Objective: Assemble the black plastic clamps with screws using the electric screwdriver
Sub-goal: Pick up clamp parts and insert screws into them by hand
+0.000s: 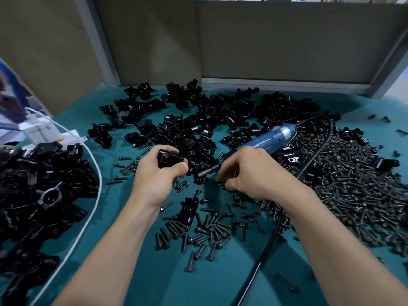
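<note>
My left hand (157,173) grips a black plastic clamp (169,159) above the teal table. My right hand (247,173) is lowered over the table with its fingertips pinching a black screw (218,183). The blue electric screwdriver (268,139) lies on the table just behind my right hand, its black tip (207,172) pointing left between my two hands. A lone clamp (188,209) lies in front of my hands. Loose black screws (207,233) are scattered below it.
A spread of loose clamp halves (209,118) covers the back of the table (136,261). A large heap of screws (353,184) fills the right side. Black clamps (39,191) are piled at the left. A white cable (97,195) and the screwdriver's black cord (271,239) cross the table.
</note>
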Demonstrator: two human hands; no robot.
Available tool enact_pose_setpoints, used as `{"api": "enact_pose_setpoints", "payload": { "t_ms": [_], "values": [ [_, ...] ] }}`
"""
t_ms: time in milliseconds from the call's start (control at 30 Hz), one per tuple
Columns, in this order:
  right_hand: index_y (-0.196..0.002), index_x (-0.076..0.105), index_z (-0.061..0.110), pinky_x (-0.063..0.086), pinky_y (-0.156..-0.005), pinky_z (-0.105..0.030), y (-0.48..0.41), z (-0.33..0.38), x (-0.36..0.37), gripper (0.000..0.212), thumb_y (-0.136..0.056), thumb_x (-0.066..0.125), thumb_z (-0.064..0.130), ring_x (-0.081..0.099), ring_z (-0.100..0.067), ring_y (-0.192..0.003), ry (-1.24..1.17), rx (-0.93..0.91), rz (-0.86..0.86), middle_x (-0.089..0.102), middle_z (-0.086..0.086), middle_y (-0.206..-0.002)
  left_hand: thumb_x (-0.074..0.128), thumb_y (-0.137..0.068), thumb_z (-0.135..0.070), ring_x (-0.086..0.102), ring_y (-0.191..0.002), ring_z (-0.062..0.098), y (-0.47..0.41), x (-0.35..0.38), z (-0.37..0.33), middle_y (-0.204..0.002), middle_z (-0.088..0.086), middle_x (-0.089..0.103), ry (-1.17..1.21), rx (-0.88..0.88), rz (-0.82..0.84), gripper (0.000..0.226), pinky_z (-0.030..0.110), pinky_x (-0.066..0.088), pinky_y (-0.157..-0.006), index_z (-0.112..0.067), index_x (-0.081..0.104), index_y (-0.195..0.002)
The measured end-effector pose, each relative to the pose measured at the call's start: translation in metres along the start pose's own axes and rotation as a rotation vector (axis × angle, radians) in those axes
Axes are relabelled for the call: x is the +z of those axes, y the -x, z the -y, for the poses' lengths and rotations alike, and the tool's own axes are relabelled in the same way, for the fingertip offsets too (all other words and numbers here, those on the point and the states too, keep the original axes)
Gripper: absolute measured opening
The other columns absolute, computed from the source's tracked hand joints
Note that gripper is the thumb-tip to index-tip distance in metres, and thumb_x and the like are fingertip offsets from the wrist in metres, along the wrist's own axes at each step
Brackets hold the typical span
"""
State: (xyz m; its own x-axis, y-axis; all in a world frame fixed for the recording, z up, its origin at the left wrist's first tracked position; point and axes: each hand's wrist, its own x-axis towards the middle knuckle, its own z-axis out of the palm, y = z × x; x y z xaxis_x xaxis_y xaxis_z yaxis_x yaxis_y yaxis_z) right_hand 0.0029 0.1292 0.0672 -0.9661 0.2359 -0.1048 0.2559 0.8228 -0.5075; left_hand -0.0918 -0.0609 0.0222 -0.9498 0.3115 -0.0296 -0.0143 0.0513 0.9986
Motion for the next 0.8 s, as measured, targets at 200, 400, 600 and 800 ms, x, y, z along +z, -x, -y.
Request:
{"api": "enact_pose_setpoints", "payload": {
  "t_ms": [200, 400, 600, 800],
  "values": [
    [-0.088, 0.08, 0.033, 0.042, -0.048, -0.003, -0.0003, -0.0036, 0.0024, 0.028, -0.088, 0.076, 0.004, 0.062, 0.005, -0.07, 0.076, 0.013, 0.03, 0.065, 0.022, -0.078, 0.078, -0.085, -0.002, 0.074, -0.082, 0.01, 0.0008, -0.0004, -0.0013, -0.089, -0.006, 0.08, -0.015, -0.021, -0.029, 0.035, 0.04, 0.049, -0.084, -0.031, 0.069, -0.1],
    [-0.081, 0.079, 0.031, 0.046, -0.055, -0.009, 0.0004, -0.003, 0.0024, 0.017, -0.082, 0.084, 0.015, 0.065, 0.002, -0.068, 0.102, -0.005, 0.019, 0.069, 0.019, -0.072, 0.078, -0.085, -0.001, 0.074, -0.077, 0.005, 0.0011, -0.0003, -0.0023, -0.088, -0.007, 0.08, -0.006, -0.02, -0.021, 0.035, 0.038, 0.048, -0.082, -0.03, 0.068, -0.102],
    [-0.086, 0.073, 0.024, 0.053, -0.059, -0.02, -0.0042, -0.0044, 0.0082, 0.012, -0.095, 0.071, 0.016, 0.067, -0.011, -0.068, 0.052, 0.058, -0.084, 0.071, 0.006, -0.081, 0.078, -0.085, 0.0, 0.072, -0.072, 0.003, 0.0013, 0.0004, -0.0025, -0.088, -0.006, 0.08, -0.01, -0.012, -0.022, 0.035, 0.037, 0.049, -0.08, -0.029, 0.069, -0.101],
    [-0.082, 0.068, 0.014, 0.045, -0.052, -0.02, 0.0001, -0.0027, 0.0029, 0.009, -0.086, 0.071, 0.006, 0.057, -0.014, -0.054, -0.558, 0.068, -0.198, 0.063, 0.002, -0.061, 0.079, -0.084, 0.004, 0.075, -0.081, 0.004, 0.0019, 0.0019, -0.0023, -0.093, -0.002, 0.08, -0.02, 0.033, 0.055, 0.037, 0.017, 0.052, -0.067, -0.028, 0.07, -0.099]
  ]
}}
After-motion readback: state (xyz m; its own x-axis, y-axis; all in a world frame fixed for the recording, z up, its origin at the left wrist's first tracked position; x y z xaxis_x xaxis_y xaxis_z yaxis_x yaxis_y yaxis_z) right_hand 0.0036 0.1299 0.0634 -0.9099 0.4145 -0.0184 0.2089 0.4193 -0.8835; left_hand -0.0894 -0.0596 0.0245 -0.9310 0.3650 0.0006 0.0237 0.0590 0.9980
